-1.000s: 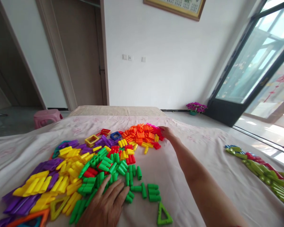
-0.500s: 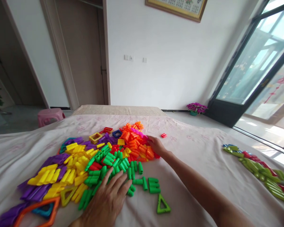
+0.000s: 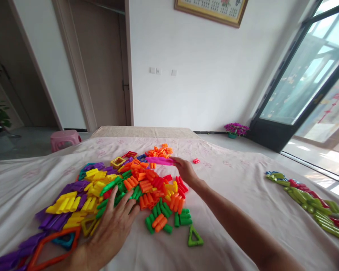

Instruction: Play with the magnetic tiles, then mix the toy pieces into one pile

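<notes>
My right hand (image 3: 185,171) reaches to the far side of a pile and grips a long bright pink plastic piece (image 3: 159,161) by its right end. In front of it, orange tube-shaped building blocks (image 3: 145,186) spread over and beside green ones (image 3: 183,219). With fingers spread, my left hand (image 3: 115,218) rests on the near left part of the pile, touching green blocks. Yellow blocks (image 3: 63,203) and purple blocks (image 3: 49,222) lie to its left. Close by are a yellow triangle frame (image 3: 87,226) and a larger orange frame (image 3: 36,256).
A pale floral cloth (image 3: 228,180) covers the surface. A green triangle frame (image 3: 194,237) lies at the near right, a small red block (image 3: 196,161) farther back. More lime-green and red blocks (image 3: 307,203) lie at the far right. A pink stool (image 3: 64,139) stands beyond the left edge.
The orange and red blocks have slid toward me and spread over the green ones. The pink piece now shows at length, clear of most blocks. My left hand has shifted left.
</notes>
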Tool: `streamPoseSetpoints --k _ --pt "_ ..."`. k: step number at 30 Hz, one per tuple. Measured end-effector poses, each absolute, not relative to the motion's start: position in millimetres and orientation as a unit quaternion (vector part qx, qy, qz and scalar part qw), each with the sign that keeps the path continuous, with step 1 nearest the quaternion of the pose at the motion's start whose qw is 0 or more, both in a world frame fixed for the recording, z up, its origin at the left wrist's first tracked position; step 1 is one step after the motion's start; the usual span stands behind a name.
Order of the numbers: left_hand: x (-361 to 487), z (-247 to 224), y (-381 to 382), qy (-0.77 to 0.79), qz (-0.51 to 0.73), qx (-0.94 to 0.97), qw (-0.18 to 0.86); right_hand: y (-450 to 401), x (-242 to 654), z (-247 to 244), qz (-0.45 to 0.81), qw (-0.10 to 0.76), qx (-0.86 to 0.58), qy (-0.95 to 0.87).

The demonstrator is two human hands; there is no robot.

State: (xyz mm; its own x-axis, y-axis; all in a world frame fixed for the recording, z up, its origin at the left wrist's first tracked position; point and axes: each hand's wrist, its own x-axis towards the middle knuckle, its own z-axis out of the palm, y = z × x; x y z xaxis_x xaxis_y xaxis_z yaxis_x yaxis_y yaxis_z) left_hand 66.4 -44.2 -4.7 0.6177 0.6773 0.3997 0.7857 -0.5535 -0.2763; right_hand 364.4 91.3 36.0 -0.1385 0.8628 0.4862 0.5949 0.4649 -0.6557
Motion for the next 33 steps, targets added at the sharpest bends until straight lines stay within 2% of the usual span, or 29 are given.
streamPoseSetpoints --k 4,7,9,13,18,21,25,28,33 --pt "33.6 3.7 -33.4 -0.473 -0.123 -0.846 0.212 111.3 452.0 34.7 0.046 0.437 -0.665 -0.604" --pt "9.3 14.0 -25.7 -0.495 -0.115 -0.833 0.218 109.0 503.7 20.9 -0.026 0.381 -0.751 -0.538" --pt "-2.2 19.8 -22.6 -0.501 -0.119 -0.826 0.231 102.4 517.4 8.0 -0.027 0.335 -0.766 -0.548" --pt "-4.1 22.1 -23.4 -0.481 -0.156 -0.822 0.263 86.0 494.5 -14.6 -0.004 0.322 -0.719 -0.616" --pt "24.3 10.8 -33.1 -0.416 -0.193 -0.849 0.262 62.8 427.5 -22.0 0.076 0.363 -0.554 -0.745" --pt "39.9 0.3 -37.9 -0.402 -0.190 -0.859 0.252 64.9 405.6 -17.1 0.117 0.398 -0.507 -0.755" --pt "47.2 -11.5 -39.1 -0.417 -0.206 -0.855 0.231 101.1 414.0 -6.9 0.094 0.452 -0.625 -0.630" --pt "45.0 -16.0 -37.8 -0.419 -0.204 -0.858 0.214 132.4 433.3 -3.4 0.071 0.415 -0.719 -0.553" --pt "42.3 -17.4 -36.4 -0.414 -0.193 -0.867 0.200 161.2 446.2 -8.4 0.064 0.343 -0.775 -0.527"
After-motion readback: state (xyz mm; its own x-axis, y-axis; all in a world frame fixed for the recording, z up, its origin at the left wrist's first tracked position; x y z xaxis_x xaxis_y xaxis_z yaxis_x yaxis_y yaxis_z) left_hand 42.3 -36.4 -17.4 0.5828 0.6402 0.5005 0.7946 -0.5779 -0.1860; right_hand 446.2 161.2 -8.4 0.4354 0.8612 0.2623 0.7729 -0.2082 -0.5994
